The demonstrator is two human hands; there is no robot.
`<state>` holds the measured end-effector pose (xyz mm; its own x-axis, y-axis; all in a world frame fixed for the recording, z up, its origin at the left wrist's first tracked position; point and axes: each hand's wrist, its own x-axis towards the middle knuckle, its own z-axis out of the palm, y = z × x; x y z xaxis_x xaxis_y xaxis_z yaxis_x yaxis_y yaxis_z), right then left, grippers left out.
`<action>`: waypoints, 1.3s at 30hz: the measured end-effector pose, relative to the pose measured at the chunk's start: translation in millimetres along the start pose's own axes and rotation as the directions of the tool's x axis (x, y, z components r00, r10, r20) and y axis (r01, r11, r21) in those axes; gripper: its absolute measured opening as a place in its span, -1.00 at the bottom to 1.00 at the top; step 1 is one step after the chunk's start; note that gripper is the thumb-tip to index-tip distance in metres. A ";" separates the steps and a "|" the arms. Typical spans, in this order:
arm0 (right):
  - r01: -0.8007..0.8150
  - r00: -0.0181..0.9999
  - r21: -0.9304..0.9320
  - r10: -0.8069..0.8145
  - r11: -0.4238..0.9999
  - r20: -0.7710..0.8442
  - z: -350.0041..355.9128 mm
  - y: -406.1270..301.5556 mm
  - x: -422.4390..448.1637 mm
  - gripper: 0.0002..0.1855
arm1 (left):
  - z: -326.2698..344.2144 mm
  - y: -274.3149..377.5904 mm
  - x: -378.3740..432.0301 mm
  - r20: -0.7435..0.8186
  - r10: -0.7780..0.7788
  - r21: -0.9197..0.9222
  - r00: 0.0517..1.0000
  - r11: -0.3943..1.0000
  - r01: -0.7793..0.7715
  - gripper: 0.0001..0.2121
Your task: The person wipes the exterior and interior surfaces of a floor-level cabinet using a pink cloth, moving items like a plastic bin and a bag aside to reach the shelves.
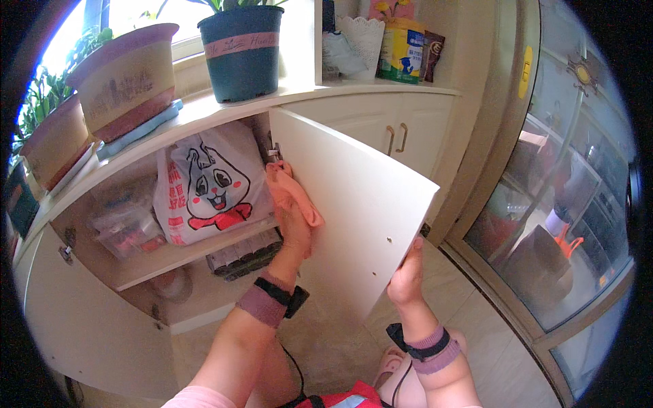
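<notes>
My left hand (295,227) holds a crumpled orange-pink cloth (293,191) against the inner face of an open white cabinet door (352,194), near its hinge side. On the right, my right hand (408,278) grips the door's free edge; its fingertips are hidden behind the panel. Beside the cloth, a white plastic bag with a cartoon rabbit (217,186) stands on the cabinet's upper shelf (194,255). Clear plastic bags (127,229) lie to its left. Below the shelf are dark packaged items (245,257). A metal hinge (274,152) shows above the cloth.
Potted plants in a green pot (242,56) and a beige pot (125,84) stand on the ledge above. Another open cabinet door (97,316) is at lower left. A glass sliding door (551,204) stands at right. My slippered foot (392,362) is on the tiled floor.
</notes>
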<state>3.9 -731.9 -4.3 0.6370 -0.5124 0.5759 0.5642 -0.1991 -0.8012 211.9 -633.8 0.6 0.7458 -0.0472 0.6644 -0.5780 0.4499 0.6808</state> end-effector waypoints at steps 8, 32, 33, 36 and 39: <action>-0.060 0.997 0.155 0.067 0.986 -0.044 3.0 3.0 0.7 -0.42 | 31.6 47.2 -73.4 0.312 0.062 0.116 0.948 0.988 -0.103 -0.18; -0.072 0.997 0.103 0.074 0.992 -0.013 -0.5 -4.0 -6.1 -0.33 | -30.3 -68.5 13.2 0.196 -0.133 0.084 0.972 0.989 0.119 -0.28; -0.071 0.997 0.101 0.072 0.992 -0.009 0.0 -3.4 -5.8 -0.33 | -31.3 -66.0 13.9 0.192 -0.131 0.095 0.973 0.989 0.114 -0.27; -0.075 0.997 0.101 0.076 0.992 -0.004 -2.8 -0.9 -4.7 -0.33 | -19.4 -53.7 0.9 0.201 -0.095 0.094 0.975 0.993 0.077 -0.24; -0.041 0.999 0.088 0.044 0.995 -0.031 2.9 -5.3 -0.8 -0.34 | -0.7 -33.8 -18.4 0.242 -0.046 0.045 0.969 0.998 0.036 -0.22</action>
<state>1.9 -728.0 -0.1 0.6444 -0.5467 0.5347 0.5817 -0.1034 -0.8068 217.9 -647.5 -34.9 0.6692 -0.2825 0.6872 -0.5651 0.4070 0.7176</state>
